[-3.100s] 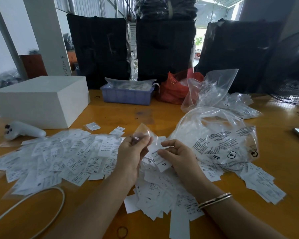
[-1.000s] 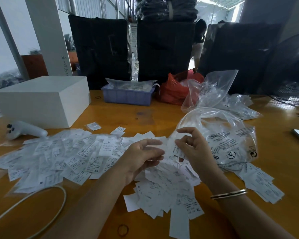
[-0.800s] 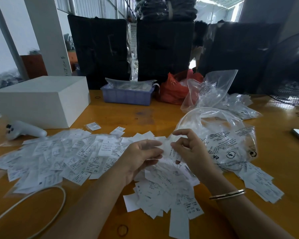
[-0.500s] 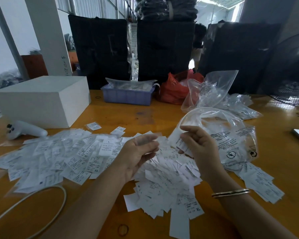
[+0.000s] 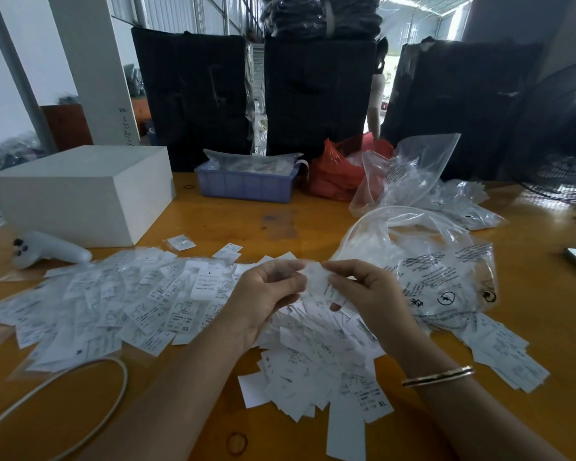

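Both hands meet above the middle of a yellow table [image 5: 313, 221]. My right hand [image 5: 368, 294] pinches a white printed size label [image 5: 323, 284] between thumb and fingers. My left hand [image 5: 266, 294] holds the label's left end, where a thin clear sleeve seems to sit; blur hides the detail. Below the hands lies a heap of loose white labels [image 5: 316, 357]. A wider spread of labels in small clear sleeves [image 5: 113, 304] covers the table to the left. A large clear plastic bag [image 5: 439, 261] with black print lies open to the right.
A white box [image 5: 80, 191] and a white controller [image 5: 50, 251] sit at the left. A blue crate [image 5: 246, 184], a red bag [image 5: 340, 171] and more clear bags [image 5: 413, 174] stand behind. A white cable [image 5: 80, 390] loops at the near left. Black bundles [image 5: 320, 91] wall the back.
Half a second ago my hands were apart, the right one lifting a label by the clear bag. Now they have come together, both holding the label over the heap.
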### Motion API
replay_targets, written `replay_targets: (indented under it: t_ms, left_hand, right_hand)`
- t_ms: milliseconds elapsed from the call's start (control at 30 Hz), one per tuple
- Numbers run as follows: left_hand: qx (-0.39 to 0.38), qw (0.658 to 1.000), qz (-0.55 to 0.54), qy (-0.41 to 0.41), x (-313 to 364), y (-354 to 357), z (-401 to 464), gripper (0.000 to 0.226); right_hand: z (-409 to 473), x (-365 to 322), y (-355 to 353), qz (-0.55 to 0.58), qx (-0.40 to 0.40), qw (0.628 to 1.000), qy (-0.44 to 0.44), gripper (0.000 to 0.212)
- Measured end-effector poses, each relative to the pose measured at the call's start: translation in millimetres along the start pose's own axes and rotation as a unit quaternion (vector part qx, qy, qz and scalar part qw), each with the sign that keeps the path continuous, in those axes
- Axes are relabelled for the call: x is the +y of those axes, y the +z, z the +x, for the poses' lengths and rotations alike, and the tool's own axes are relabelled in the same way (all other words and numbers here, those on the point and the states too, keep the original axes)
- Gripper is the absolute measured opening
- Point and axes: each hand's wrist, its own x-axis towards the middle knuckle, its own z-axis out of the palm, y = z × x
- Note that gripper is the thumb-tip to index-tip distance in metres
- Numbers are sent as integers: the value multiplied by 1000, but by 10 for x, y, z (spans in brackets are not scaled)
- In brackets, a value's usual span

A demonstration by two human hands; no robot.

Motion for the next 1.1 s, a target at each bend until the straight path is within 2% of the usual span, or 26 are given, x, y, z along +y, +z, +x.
replay_targets:
  t_ms: [200, 467, 833, 1100]
  left_hand:
    - [-1, 1000, 12, -5, -22, 11, 7, 20]
    - [4, 998, -55, -17, -4, -12, 17, 13]
    - [-7, 999, -36, -21, -22, 10, 19, 21]
    - [8, 999, -35, -11, -27, 2, 34, 19]
  right_hand:
    - [5, 8, 35, 9, -9, 1000, 15, 31]
    - [21, 15, -32, 91, 115, 989, 5, 29]
    - [-34, 31, 107, 41, 83, 995, -22, 28]
    - [-17, 40, 91, 67, 68, 995, -8, 27]
